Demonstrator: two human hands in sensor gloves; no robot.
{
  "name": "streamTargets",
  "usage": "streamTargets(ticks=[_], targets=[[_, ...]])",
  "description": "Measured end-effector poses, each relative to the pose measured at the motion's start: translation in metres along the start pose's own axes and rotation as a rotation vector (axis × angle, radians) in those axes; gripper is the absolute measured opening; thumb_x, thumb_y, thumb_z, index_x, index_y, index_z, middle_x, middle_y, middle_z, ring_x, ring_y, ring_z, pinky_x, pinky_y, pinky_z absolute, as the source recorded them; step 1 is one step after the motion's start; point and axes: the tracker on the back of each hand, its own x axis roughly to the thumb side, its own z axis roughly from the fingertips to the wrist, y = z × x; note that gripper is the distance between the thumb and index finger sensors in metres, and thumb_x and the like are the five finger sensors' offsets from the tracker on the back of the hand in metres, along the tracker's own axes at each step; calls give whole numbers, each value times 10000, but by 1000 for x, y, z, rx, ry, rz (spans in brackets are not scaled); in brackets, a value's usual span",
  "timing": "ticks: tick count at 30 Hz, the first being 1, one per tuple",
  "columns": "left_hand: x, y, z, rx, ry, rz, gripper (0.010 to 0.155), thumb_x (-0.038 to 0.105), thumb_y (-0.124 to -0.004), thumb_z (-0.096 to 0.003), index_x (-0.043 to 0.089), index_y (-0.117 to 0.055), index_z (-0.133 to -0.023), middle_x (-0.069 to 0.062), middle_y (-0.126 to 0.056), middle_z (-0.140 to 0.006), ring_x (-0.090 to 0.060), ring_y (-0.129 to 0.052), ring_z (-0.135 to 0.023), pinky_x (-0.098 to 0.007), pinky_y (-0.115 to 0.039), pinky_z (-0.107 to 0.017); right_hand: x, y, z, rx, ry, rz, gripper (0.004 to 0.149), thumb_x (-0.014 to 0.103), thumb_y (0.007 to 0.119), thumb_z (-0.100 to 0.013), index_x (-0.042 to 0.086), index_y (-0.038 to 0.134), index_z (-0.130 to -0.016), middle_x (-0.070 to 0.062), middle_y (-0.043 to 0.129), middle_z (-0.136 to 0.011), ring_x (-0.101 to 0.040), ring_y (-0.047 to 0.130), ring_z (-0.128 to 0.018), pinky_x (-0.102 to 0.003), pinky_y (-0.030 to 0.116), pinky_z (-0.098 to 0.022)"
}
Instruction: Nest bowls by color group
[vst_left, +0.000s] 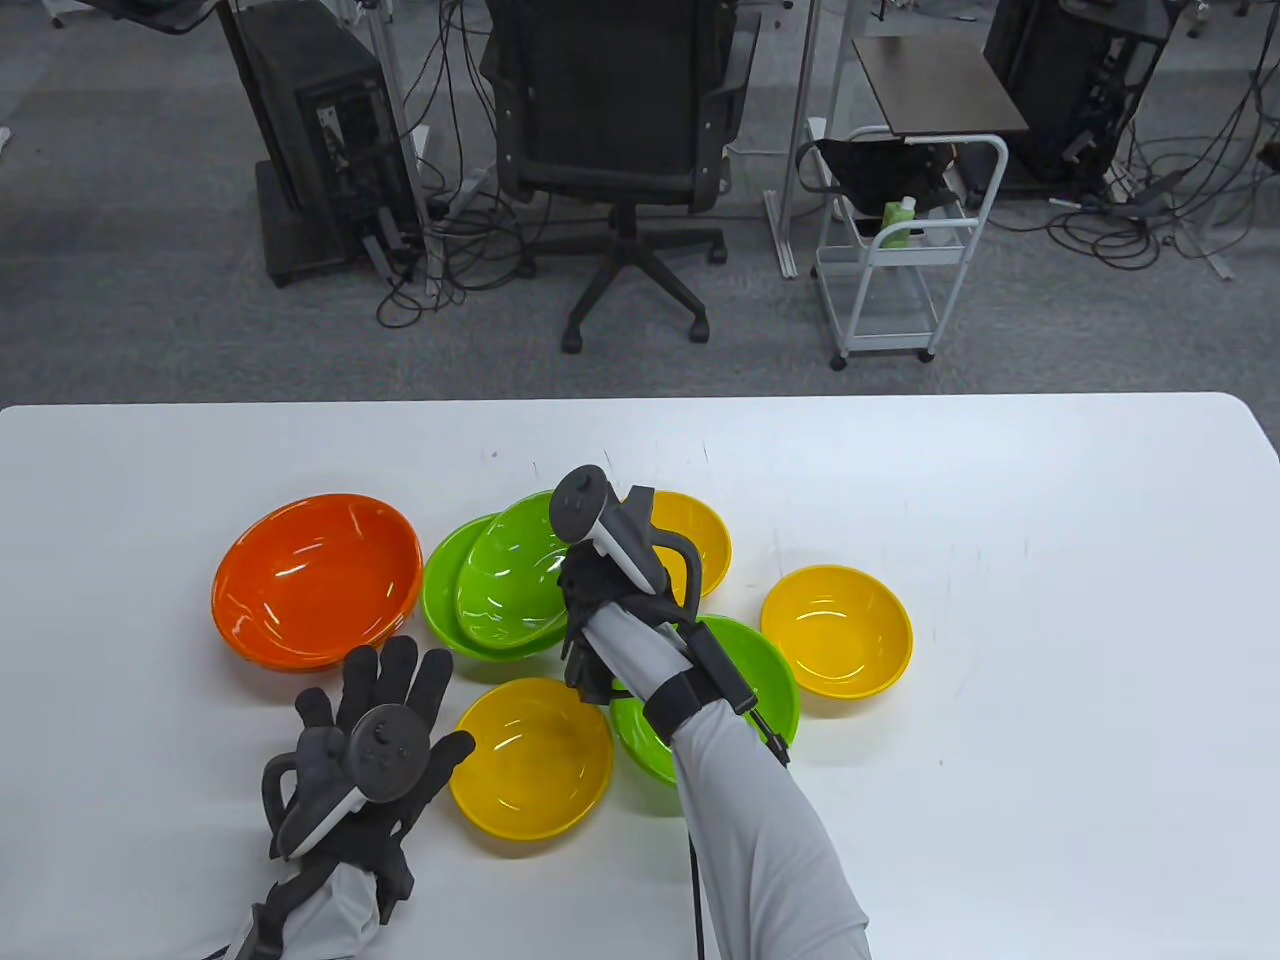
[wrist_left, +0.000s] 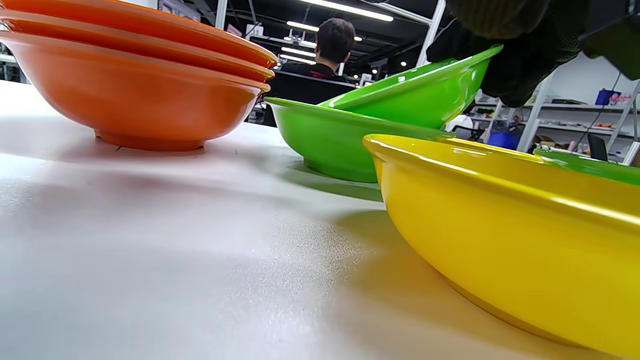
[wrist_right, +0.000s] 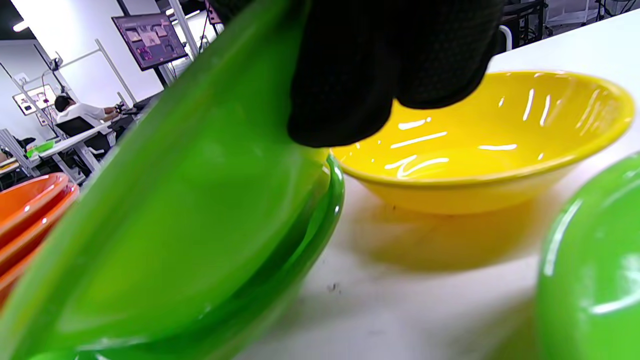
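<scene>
My right hand (vst_left: 580, 590) grips the right rim of a green bowl (vst_left: 510, 570) and holds it tilted, its low side inside a second green bowl (vst_left: 445, 600) that sits on the table. In the right wrist view my fingers (wrist_right: 350, 75) press on the tilted bowl (wrist_right: 190, 200). A third green bowl (vst_left: 770, 680) lies under my right forearm. Stacked orange bowls (vst_left: 315, 580) stand at the left. Three yellow bowls sit apart: near (vst_left: 530, 755), far (vst_left: 700, 540) and right (vst_left: 835, 630). My left hand (vst_left: 385, 700) lies flat and empty with fingers spread, by the near yellow bowl.
The white table (vst_left: 1050, 700) has bare surface to the right and along the far edge (vst_left: 640, 400). Beyond it stand an office chair (vst_left: 620, 150) and a small cart (vst_left: 900, 250) on the floor.
</scene>
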Motion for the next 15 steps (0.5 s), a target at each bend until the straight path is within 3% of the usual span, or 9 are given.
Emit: streamTargets(ticks=[7, 15], targets=[[-3, 1, 0, 0, 13, 12, 790, 586, -679, -458, 361, -341, -1135, -39, -204, -1247, -397, -203, -1143, -753, -233, -729, 1, 11, -4, 21, 11, 14, 616, 186, 635, -577, 103, 365, -1124, -245, 679, -1049, -187, 965, -453, -460, 779, -569], [-3, -4, -3, -43, -1, 8, 792, 585, -678, -459, 358, -338, -1137, -39, -199, -1247, -401, -192, -1140, -757, -220, -724, 5, 22, -2, 29, 8, 317, 666, 264, 644, -581, 126, 302, -1135, -161, 762, -986, -216, 939, -592, -518, 721, -624]])
